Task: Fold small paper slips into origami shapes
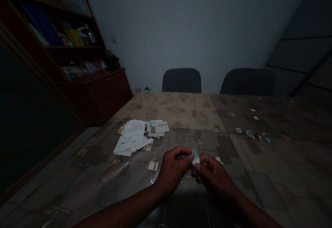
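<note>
Folded paper [196, 158] sits between the left hand [175, 162] and right hand [214, 173], over the near side of the table [181, 114]. Both are closed, pinching it, seemingly shaping it; another fold would need small, gentle moves. It's dark, and the hands cover part of it, so its shape is unclear.

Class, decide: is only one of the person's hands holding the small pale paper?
No: the left hand and the right hand both grip the paper, one from each side.
</note>
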Motion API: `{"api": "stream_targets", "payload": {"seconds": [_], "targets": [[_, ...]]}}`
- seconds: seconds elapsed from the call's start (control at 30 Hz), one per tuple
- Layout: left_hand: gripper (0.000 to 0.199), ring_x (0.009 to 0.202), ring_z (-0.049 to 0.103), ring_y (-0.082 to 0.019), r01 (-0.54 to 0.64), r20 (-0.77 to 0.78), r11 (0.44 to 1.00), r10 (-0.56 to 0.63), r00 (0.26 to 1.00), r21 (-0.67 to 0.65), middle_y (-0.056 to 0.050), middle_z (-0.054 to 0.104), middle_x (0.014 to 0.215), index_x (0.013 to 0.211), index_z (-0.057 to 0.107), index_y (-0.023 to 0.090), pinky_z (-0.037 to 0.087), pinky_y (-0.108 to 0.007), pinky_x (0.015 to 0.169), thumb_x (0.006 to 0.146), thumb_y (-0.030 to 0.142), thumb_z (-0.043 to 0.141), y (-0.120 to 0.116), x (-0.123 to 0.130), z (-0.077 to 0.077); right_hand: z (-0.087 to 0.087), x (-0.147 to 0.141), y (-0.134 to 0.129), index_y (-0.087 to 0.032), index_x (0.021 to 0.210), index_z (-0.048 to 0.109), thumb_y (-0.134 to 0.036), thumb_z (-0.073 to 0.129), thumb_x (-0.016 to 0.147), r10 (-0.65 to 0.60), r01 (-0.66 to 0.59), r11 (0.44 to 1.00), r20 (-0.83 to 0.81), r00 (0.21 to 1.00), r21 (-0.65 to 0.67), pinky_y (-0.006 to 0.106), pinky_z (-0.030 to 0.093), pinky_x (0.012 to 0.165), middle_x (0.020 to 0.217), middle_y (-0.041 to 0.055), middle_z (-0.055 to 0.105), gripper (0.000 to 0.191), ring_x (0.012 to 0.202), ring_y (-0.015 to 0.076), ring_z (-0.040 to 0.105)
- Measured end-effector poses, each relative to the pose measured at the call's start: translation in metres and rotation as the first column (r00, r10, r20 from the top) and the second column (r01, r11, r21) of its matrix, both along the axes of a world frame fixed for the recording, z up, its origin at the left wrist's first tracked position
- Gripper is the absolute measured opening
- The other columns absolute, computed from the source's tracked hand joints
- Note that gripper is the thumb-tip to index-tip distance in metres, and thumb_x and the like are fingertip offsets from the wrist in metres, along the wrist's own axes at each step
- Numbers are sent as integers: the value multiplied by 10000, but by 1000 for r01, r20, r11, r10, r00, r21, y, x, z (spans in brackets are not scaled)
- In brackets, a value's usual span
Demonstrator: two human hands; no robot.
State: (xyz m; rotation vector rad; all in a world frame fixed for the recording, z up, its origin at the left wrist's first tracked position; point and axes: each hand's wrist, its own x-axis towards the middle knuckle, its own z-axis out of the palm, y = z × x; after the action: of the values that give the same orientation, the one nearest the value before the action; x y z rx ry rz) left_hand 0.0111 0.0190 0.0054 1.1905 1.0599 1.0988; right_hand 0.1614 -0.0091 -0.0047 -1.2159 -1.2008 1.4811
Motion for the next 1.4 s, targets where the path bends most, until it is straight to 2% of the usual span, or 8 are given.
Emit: {"api": "stream_targets", "payload": {"seconds": [0.07,0.17,0.27,0.47,0.67,0.83,1.1,1.4], "targets": [[152,587,554,-117,2,15,1000,-1,1000,-12,1,629,646,713,662,134,408,-208,560,693,269,728,0,0,2,4,4,1,-211,651,484,-587,645,755,-5,2,999,88,996,38,237,326,509,559,-41,518,422,501,117,440],[158,552,544,-113,23,29,998,-22,999,-51,1,620,611,674,650,132,403,-209,537,671,266,735,0,1,6,12,9,3,-201,630,518,-528,613,796,-109,79,987,219,970,142,235,307,503,559,-51,460,378,521,119,411],[157,517,527,-106,58,25,995,-56,998,-84,8,604,577,656,641,133,392,-207,516,654,256,740,-2,1,10,20,10,4,-197,658,559,-465,660,748,-173,132,973,224,959,187,236,312,506,567,-53,451,300,531,122,405],[165,497,509,-104,92,-30,994,-94,995,-65,16,581,548,647,639,137,376,-206,502,662,274,730,-1,-1,11,21,9,6,-192,687,589,-437,677,720,-128,96,980,184,975,174,238,332,515,578,-41,488,263,538,127,429],[147,513,487,-100,113,-163,994,-111,980,1,26,559,562,649,623,139,354,-200,502,686,262,695,-2,-2,8,10,12,6,-196,710,555,-424,628,782,-66,15,981,258,964,194,234,326,522,587,-52,456,250,556,130,424],[137,530,484,-101,130,-220,991,-121,968,25,29,552,575,670,625,131,354,-194,506,707,259,662,-2,-2,6,10,12,7,-199,723,533,-435,575,806,-54,-8,976,278,959,218,238,312,530,606,-53,436,254,573,132,403],[126,522,474,-100,174,-317,982,-143,937,73,28,537,551,645,625,127,331,-186,491,722,226,632,-3,-1,2,10,13,6,-195,712,542,-377,550,811,-113,-10,957,404,908,290,249,310,534,598,-48,434,207,579,140,408],[141,517,464,-100,188,-303,981,-165,938,50,29,537,549,646,637,127,325,-193,493,731,239,636,-2,-2,4,10,12,4,-200,752,546,-354,592,822,-114,-12,952,391,914,305,244,339,549,630,-46,469,176,602,141,440]]}}
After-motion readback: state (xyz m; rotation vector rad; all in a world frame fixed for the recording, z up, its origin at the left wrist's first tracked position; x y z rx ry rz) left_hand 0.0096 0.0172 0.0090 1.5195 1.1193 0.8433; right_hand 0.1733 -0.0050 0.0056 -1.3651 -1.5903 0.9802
